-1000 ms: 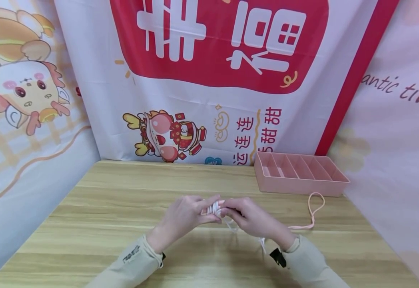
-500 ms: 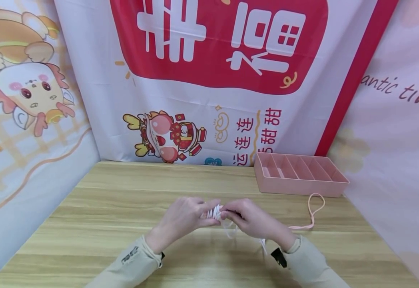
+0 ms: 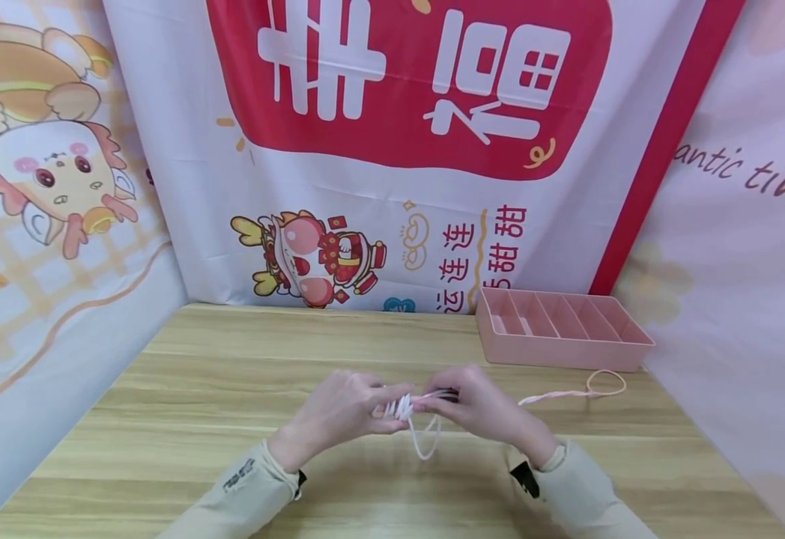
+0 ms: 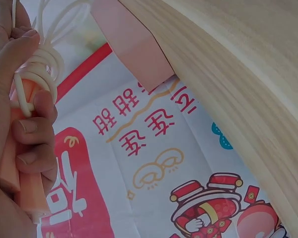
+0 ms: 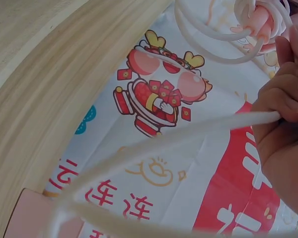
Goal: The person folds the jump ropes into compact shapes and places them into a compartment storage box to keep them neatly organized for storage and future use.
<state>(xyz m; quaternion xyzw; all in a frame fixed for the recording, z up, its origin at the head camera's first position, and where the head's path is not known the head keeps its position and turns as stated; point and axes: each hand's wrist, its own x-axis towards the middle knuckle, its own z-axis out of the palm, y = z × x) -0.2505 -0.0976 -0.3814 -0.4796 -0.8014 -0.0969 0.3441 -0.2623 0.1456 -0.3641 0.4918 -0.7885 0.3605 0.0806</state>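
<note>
Backdrop: white cloth (image 3: 183, 224) hung behind tbl., red panel w/ lrg. white Chinese characters, cartoon dragon fig. (image 3: 311, 258) printed sideways below.
Side walls: L cloth (image 3: 1, 262) w/ checks & cartoon animal; R cloth (image 3: 723, 247) w/ part of a printed phrase legible.
Tbl.: light wood-grain top (image 3: 231, 449).
Box: pink, five compartments (image 3: 568, 352), at far R of tbl., up near backdrop.
Jump rope: bundle btwn. both hands, approx. mid-tbl.; pink handles (image 4: 32, 193) side by side, white cord coil (image 3: 402, 408) wound round their ends.
L hand (image 3: 341, 408): fingers curled round handles, firm hold; thumb up by the coil, per L wrist view.
R hand (image 3: 473, 404): just beside coil, fingers curled in, gripping a length of white cord (image 5: 188, 131); further contents of grip n/c, can't tell.
Slack: one cord loop (image 3: 426, 457) hangs below coil, btwn. hands; tbl. contact can't be confirmed.
Tail of cord: lies on tbl. R of R hand, ending in small loop (image 3: 607, 370) in front of box.
Sleeves: pale, long, both arms; L (image 3: 231, 486), R (image 3: 581, 486).
</note>
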